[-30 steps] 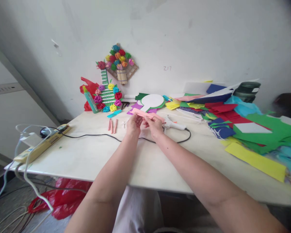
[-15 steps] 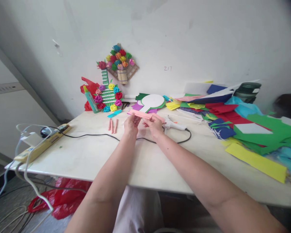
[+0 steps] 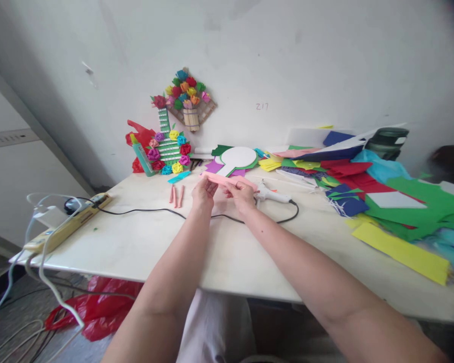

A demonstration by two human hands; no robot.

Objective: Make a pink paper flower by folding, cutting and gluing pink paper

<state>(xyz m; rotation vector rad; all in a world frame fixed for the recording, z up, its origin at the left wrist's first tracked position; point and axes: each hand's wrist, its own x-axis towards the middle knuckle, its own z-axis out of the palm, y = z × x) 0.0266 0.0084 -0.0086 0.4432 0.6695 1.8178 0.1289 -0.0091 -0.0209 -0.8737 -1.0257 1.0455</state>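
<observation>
Between my two hands stretches a strip of pink paper (image 3: 220,179), held up a little above the white table (image 3: 151,234). My left hand (image 3: 205,193) pinches its left part, fingers closed behind it. My right hand (image 3: 239,195) grips the strip farther right, thumb along its lower edge. Just right of that hand lies a white glue gun (image 3: 273,194), its black cord running behind my wrists. Several small rolled pink paper pieces (image 3: 176,196) lie left of my left hand. Behind the strip is a white paddle-shaped cutout (image 3: 237,158) edged in green.
A yellow power strip (image 3: 70,224) with cables sits at the left table edge. A green glue bottle (image 3: 142,156) stands beside a paper-flower guitar shape (image 3: 169,146). Coloured sheets (image 3: 419,206) pile up at the right, with a dark green jar (image 3: 386,143) behind.
Both hands stay nearly in place on the pink strip, with only slight shifts of the fingers. Everything on the table lies as before.
</observation>
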